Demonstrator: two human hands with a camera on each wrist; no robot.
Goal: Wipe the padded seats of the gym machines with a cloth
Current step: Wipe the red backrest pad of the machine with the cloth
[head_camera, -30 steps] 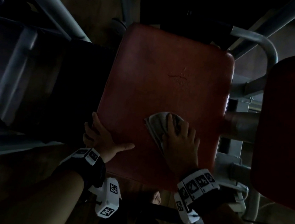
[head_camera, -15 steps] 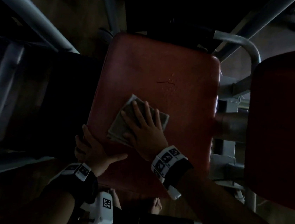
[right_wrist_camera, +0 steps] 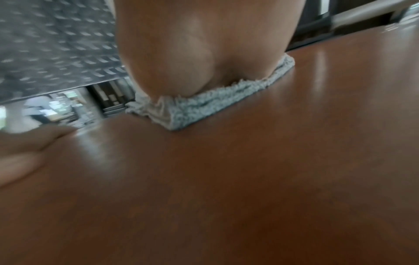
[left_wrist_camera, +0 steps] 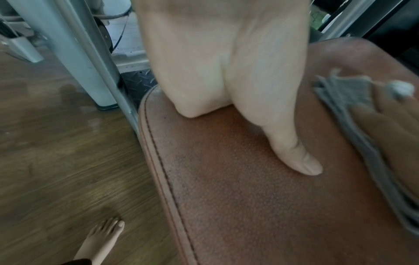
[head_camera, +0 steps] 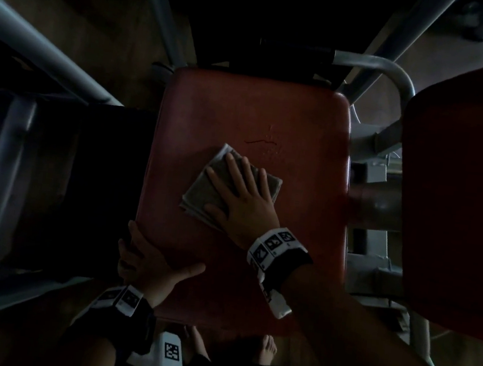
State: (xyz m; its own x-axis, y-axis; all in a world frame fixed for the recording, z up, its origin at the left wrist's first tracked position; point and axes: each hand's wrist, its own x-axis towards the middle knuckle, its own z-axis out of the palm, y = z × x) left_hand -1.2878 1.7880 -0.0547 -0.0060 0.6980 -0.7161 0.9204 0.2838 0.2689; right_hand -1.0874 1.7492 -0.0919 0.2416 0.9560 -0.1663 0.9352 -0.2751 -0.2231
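Observation:
A red padded seat (head_camera: 272, 111) fills the middle of the head view. On its centre lies a folded grey cloth (head_camera: 203, 190). My right hand (head_camera: 244, 201) presses flat on the cloth with straight, spread fingers. In the right wrist view the cloth (right_wrist_camera: 204, 107) bunches under the palm on the seat (right_wrist_camera: 226, 179). My left hand (head_camera: 150, 262) grips the seat's near left edge. Its thumb (left_wrist_camera: 294, 154) lies on the top of the seat (left_wrist_camera: 249, 197), and its fingers curl over the side. The cloth (left_wrist_camera: 340, 100) is just right of that thumb.
A second red pad (head_camera: 459, 192) stands close on the right, joined by grey metal frame tubes (head_camera: 382, 69). Another grey tube (head_camera: 39, 45) runs at the left. Wooden floor (left_wrist_camera: 56, 161) and my bare feet (head_camera: 268, 348) are below the seat's near edge.
My right hand slid the cloth from the seat's right side leftward to the middle and flattened on it, then pushed it slightly away from me. The left hand kept its grip on the edge.

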